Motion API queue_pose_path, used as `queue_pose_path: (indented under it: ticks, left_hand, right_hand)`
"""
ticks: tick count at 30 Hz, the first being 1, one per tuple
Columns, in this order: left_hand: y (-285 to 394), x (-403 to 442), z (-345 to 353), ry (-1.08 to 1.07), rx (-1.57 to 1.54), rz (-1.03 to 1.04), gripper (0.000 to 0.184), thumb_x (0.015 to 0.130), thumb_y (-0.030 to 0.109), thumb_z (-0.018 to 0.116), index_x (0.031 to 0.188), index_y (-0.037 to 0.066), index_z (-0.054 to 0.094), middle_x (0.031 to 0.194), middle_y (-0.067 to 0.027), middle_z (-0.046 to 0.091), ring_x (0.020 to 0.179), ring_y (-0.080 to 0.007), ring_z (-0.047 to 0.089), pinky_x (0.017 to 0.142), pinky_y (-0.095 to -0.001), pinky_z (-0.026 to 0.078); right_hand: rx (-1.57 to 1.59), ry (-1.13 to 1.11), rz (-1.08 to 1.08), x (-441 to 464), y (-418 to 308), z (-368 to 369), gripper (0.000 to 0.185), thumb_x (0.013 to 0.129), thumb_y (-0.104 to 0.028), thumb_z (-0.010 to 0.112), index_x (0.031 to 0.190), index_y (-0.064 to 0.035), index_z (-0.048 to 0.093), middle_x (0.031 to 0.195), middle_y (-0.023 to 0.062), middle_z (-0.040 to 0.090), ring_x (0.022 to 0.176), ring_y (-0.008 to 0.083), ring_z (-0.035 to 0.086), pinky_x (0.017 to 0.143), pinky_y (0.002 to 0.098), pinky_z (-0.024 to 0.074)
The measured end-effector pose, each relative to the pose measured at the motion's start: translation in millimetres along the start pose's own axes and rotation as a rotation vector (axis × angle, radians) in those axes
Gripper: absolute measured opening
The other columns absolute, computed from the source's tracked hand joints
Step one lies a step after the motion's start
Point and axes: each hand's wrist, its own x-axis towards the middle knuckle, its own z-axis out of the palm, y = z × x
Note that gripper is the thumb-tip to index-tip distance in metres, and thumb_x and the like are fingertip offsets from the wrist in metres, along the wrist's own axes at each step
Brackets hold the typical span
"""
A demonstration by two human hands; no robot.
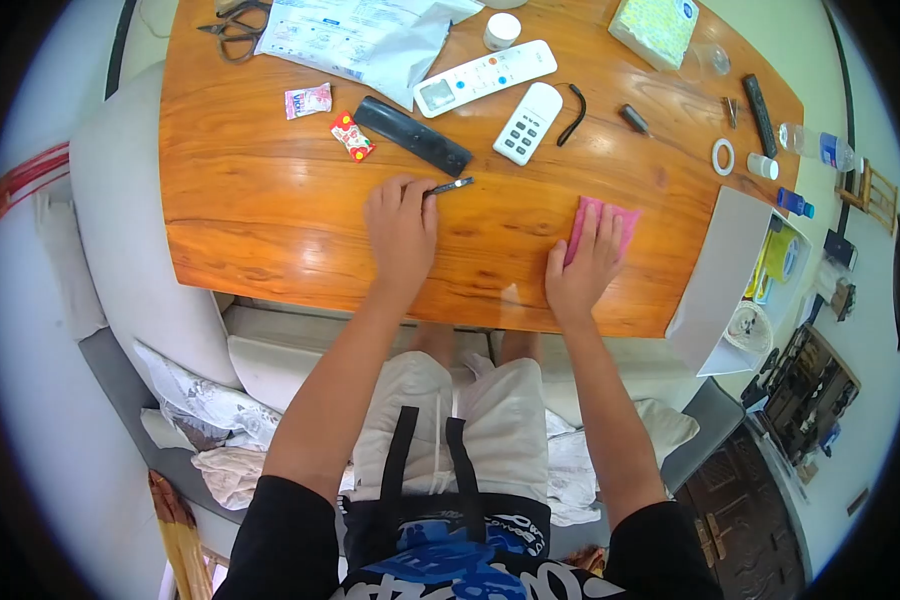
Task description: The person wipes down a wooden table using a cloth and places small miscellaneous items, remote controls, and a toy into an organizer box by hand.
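My left hand (pixel 402 228) rests on the wooden table (pixel 290 220), its fingers closed on a small black tool with a silver end (pixel 450 187), perhaps nail clippers. Just beyond it lies a long black case (pixel 412 136). My right hand (pixel 586 265) presses a folded pink cloth (pixel 625 222) against the tabletop, fingers laid over it and thumb along its left edge. The palm hides part of the cloth. Past my hands are a white remote (pixel 526 124), a longer white remote (pixel 485 78) and a red candy wrapper (pixel 352 138).
Scissors (pixel 235 35) and a plastic mailing bag (pixel 355 40) lie at the far left. A tissue pack (pixel 654 30), white tape ring (pixel 723 157) and black remote (pixel 759 115) are at the right. A white box (pixel 715 270) stands by the right edge.
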Motion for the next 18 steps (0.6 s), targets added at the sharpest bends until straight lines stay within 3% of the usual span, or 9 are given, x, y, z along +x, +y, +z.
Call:
queue_pose_path:
  ticks: [6,10,12,16,17,18]
  left_hand:
    - [12.6,-13.4,-2.5,-0.045,-0.028,0.044,0.020,0.082,0.002,0.069,0.101,0.008,0.064,0.107,-0.0105,0.061,0.102,-0.0327,0.056,0.088,-0.0445,0.042]
    - [40.1,-20.7,3.6,-0.083,-0.243,-0.048,0.019,0.082,-0.003,0.067,0.099,0.005,0.062,0.105,-0.0121,0.065,0.099,-0.0327,0.059,0.087,-0.0412,0.046]
    - [59.0,-26.7,8.2,-0.128,-0.414,-0.180,0.018,0.082,-0.005,0.067,0.098,0.003,0.062,0.103,-0.0129,0.067,0.098,-0.0322,0.061,0.087,-0.0393,0.048]
    - [109.5,-21.7,5.1,-0.170,-0.444,-0.114,0.017,0.082,-0.007,0.067,0.095,0.002,0.062,0.100,-0.0129,0.067,0.097,-0.0282,0.064,0.086,-0.0353,0.050]
    - [121.1,-20.2,5.6,-0.176,-0.468,-0.106,0.016,0.082,-0.008,0.067,0.094,0.001,0.062,0.101,-0.0128,0.068,0.097,-0.0261,0.064,0.085,-0.0338,0.051]
    - [130.6,-18.8,6.8,-0.185,-0.495,-0.093,0.016,0.082,-0.009,0.067,0.093,0.001,0.063,0.102,-0.0126,0.068,0.096,-0.0241,0.065,0.084,-0.0323,0.051]
  right_hand:
    - [0.071,-0.047,-0.020,-0.8,4.0,-6.6,0.071,0.086,-0.021,0.061,0.151,-0.0098,0.038,0.158,0.0158,0.032,0.147,0.0368,0.025,0.114,0.0620,0.0179]
    - [0.222,-0.148,0.015,5.9,4.2,-24.0,0.066,0.087,-0.020,0.064,0.147,-0.0084,0.042,0.155,0.0163,0.034,0.145,0.0381,0.027,0.115,0.0616,0.0166]
    - [0.348,-0.094,0.052,5.2,2.4,-35.9,0.058,0.087,-0.018,0.065,0.141,-0.0072,0.047,0.150,0.0166,0.039,0.141,0.0378,0.033,0.114,0.0603,0.0184]
    - [0.633,-0.096,0.051,9.4,-0.8,-67.2,0.045,0.089,-0.015,0.064,0.131,-0.0048,0.054,0.136,0.0161,0.052,0.130,0.0350,0.045,0.113,0.0570,0.0212]
    - [0.593,-0.065,0.018,13.2,-2.5,-76.1,0.037,0.090,-0.011,0.064,0.126,-0.0030,0.058,0.117,0.0157,0.062,0.113,0.0323,0.058,0.104,0.0487,0.0370]
    - [0.710,-0.113,0.141,11.2,-1.3,-78.5,0.033,0.091,-0.009,0.064,0.123,-0.0024,0.059,0.112,0.0155,0.064,0.107,0.0310,0.060,0.099,0.0450,0.0410]
